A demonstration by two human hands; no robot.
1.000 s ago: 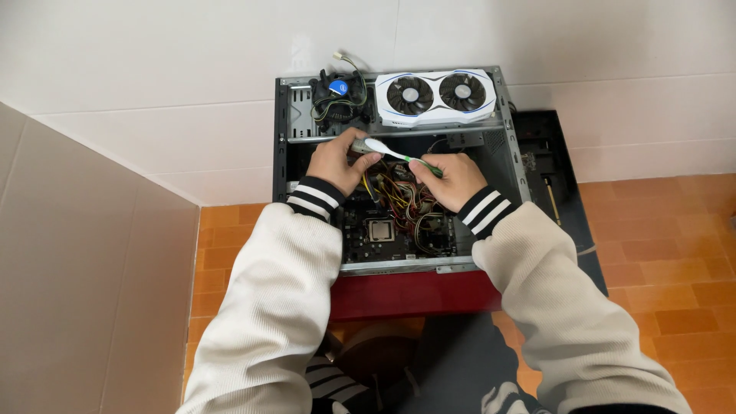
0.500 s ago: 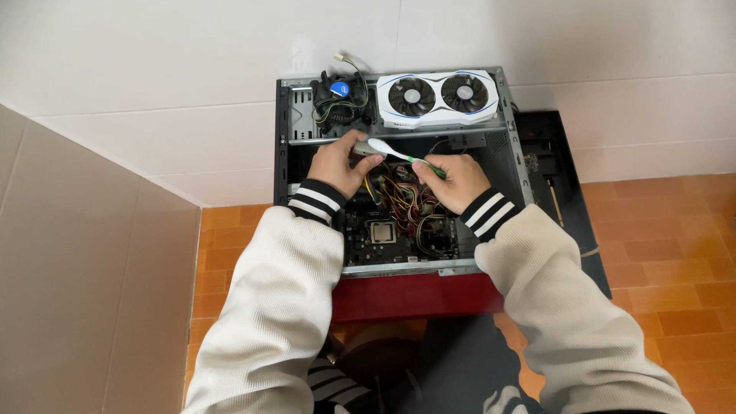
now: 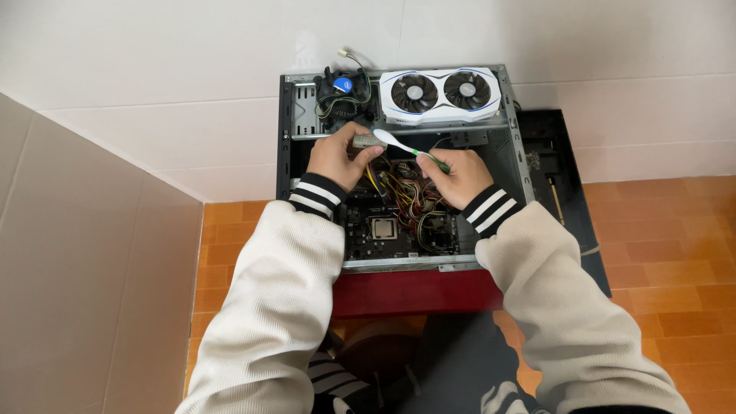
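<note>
1. Both hands are busy over the middle of the open computer case. The left hand is closed around a small grey connector plug, pinched between thumb and fingers. The right hand is closed on the green handle of a toothbrush, whose white head lies on the plug just beside the left thumb.

2. Judging from that, the brushing of this plug is under way; whether it is nearly clean I cannot tell, as the plug is too small to read.

3. Just below the hands lies the motherboard, with a bare square processor showing. No cooler sits on it, so that part looks taken off already and would need to go back on.

4. Between and under the hands runs a tangle of yellow, red and black cables, loose and not tidied.

5. Beyond the left hand, at the far edge of the case, rests a round cooler fan with a blue centre, lying out of its place.

6. Beyond the right hand, a white graphics card with two fans lies across the case's far edge, also apparently pulled out.

7. Well to the right of the right hand, a black side panel lies on the orange tiled floor, still off the case.
</note>
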